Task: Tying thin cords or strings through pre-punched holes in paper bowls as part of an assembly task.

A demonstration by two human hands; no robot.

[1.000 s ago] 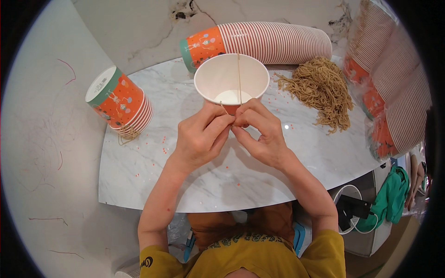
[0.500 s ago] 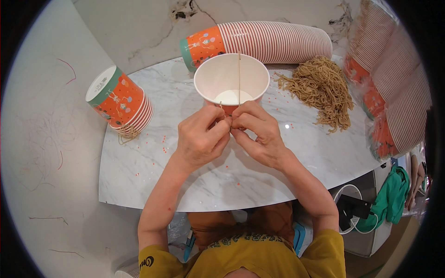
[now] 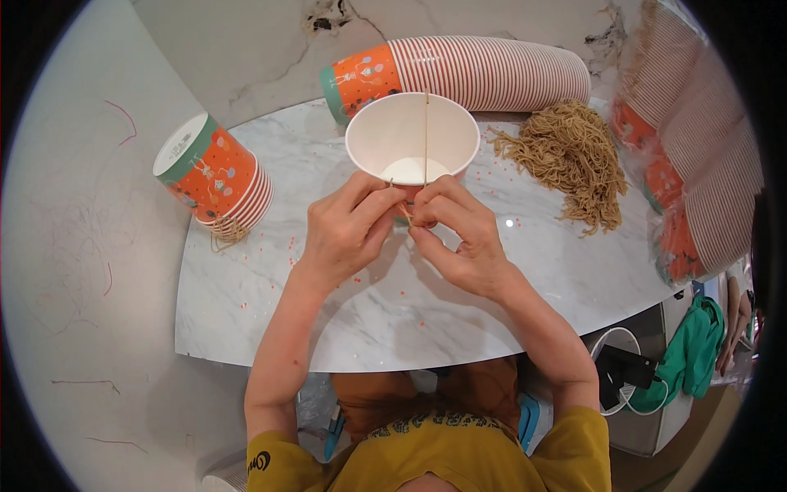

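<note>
A white-lined paper tub [image 3: 373, 135] stands upright at the middle of the table, its open top toward me. One tan string [image 3: 426, 135] stretches across its mouth from the far rim to the near side. At the tub's near wall, my left hand [image 3: 348, 225] is closed in a pinch on the string. My right hand [image 3: 461, 234] pinches it close by, thumb and forefinger together. A short bit of string shows in the narrow gap between the fingertips. The fingers partly hide the tub's orange front.
Behind lies a long row of nested tubs [image 3: 492, 74]. A tangled heap of tan strings [image 3: 574, 160] is at the right, beside plastic-wrapped tub stacks [image 3: 697, 189]. Upside-down stacked tubs [image 3: 217, 176] with string stand at the left. Small orange bits dot the marble table [image 3: 492, 320].
My left hand has drawn slightly left and up, widening the gap between the fingertips. More of the string and tub front shows there. My right hand stays nearly in place.
</note>
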